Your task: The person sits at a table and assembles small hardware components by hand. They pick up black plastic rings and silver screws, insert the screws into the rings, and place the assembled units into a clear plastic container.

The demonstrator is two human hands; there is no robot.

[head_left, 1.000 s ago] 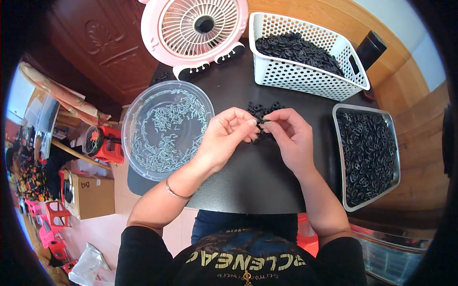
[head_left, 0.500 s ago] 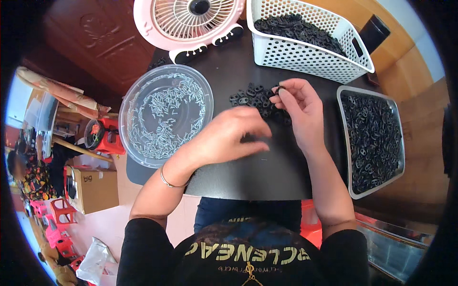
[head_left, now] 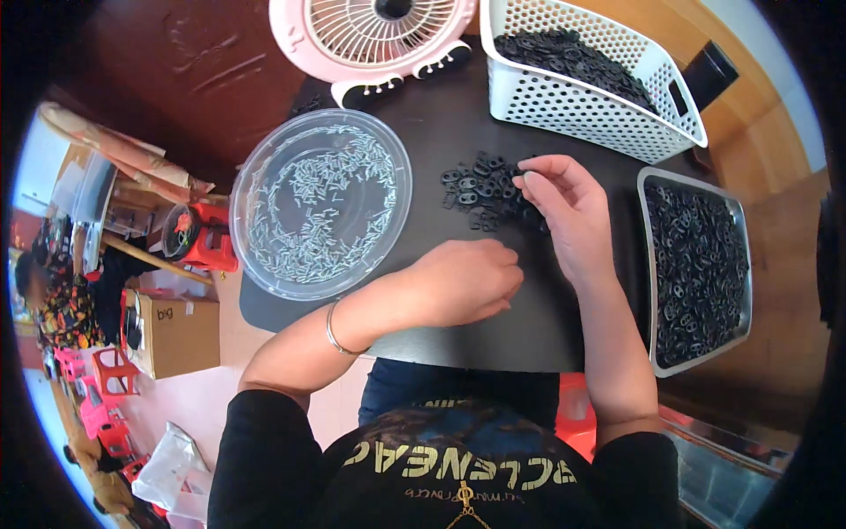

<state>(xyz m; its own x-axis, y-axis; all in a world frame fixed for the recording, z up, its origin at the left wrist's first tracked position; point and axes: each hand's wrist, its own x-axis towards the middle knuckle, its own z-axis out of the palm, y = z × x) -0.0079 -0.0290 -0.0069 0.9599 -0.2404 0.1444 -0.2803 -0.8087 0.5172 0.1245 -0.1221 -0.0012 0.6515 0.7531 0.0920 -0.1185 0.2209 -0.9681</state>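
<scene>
Pieces of black plastic (head_left: pixel 478 183), small and two-holed, lie heaped on the dark tabletop (head_left: pixel 529 339). At the heap's right edge, the right hand (head_left: pixel 571 201) pinches one black piece (head_left: pixel 519 175) between thumb and finger. The left hand (head_left: pixel 464 280) curls nearer the body, fingertips hidden; I cannot tell if it grips anything. Left sits a round clear plastic tub (head_left: pixel 404 176) of silver pins (head_left: pixel 317 229); right, a rectangular silver-rimmed tray (head_left: pixel 649 264) of similar pieces (head_left: pixel 696 273).

Place: appears a small hand-work room, homelike in parts. Signs, from where I stand: black pieces (head_left: pixel 701 264) massed in white basket (head_left: pixel 564 110) and metal tray (head_left: pixel 651 300); loose metal pins (head_left: pixel 308 260) in clear tub (head_left: pixel 357 212); cardboard box (head_left: pixel 181 339), red plastic stool (head_left: pixel 211 251) at left. Homelike: pink fan (head_left: pixel 374 53), brown wood panelling (head_left: pixel 203 70).
</scene>
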